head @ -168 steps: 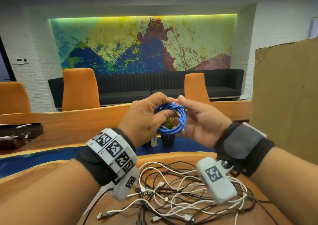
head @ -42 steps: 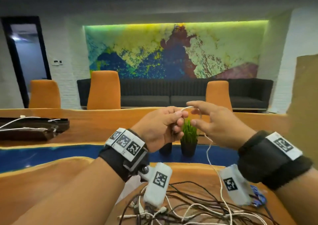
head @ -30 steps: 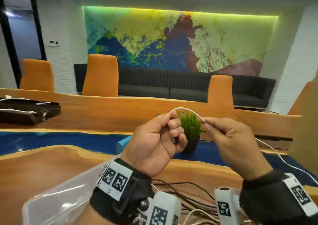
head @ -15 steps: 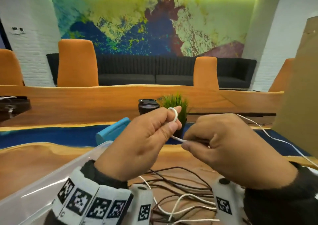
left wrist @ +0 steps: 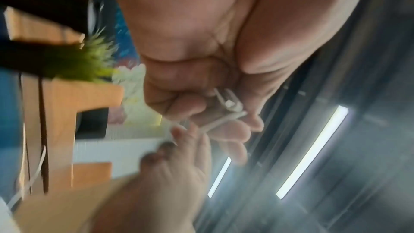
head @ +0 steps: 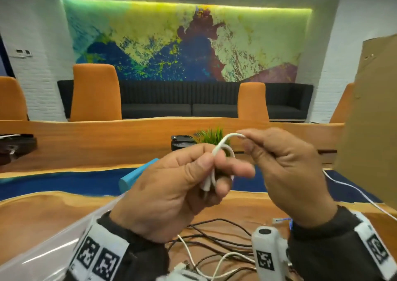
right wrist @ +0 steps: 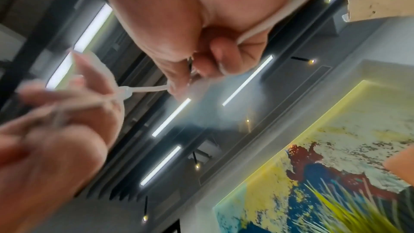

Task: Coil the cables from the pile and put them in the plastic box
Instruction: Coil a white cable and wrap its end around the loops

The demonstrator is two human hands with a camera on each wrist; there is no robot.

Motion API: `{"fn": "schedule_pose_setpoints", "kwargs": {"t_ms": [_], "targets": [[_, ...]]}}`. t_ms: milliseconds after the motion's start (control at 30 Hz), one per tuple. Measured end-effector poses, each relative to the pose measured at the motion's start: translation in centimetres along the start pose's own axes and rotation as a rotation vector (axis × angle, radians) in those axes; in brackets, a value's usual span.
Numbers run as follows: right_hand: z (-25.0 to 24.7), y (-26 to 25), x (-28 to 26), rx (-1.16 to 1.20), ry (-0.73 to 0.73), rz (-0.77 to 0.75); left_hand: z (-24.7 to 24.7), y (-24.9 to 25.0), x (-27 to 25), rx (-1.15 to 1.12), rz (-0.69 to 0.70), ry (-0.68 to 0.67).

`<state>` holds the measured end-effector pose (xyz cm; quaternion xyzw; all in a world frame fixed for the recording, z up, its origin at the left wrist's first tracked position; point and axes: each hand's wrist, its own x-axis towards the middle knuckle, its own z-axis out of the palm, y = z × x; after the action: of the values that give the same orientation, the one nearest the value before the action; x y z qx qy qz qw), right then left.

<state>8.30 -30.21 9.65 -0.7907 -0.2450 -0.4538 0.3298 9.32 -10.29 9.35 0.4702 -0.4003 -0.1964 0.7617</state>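
Our left hand [head: 171, 190] clamped round small loops of white cable [head: 219, 149], our right hand [head: 285, 169] at three o'clock pinching its strand, cable pile [head: 217, 237] on table at six o'clock, plastic box [head: 43, 250] at eight o'clock

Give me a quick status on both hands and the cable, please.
Left hand holds small loops of white cable. Right hand pinches the next stretch. Cable pile waiting below; plastic box at left.
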Motion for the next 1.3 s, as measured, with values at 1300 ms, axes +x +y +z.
{"fn": "schedule_pose_setpoints", "kwargs": {"t_ms": [1300], "targets": [[1.1,-0.1,-0.8,0.232,-0.151,0.180,-0.1,-2.1,0.6,0.061,-0.098,0.139]]}}
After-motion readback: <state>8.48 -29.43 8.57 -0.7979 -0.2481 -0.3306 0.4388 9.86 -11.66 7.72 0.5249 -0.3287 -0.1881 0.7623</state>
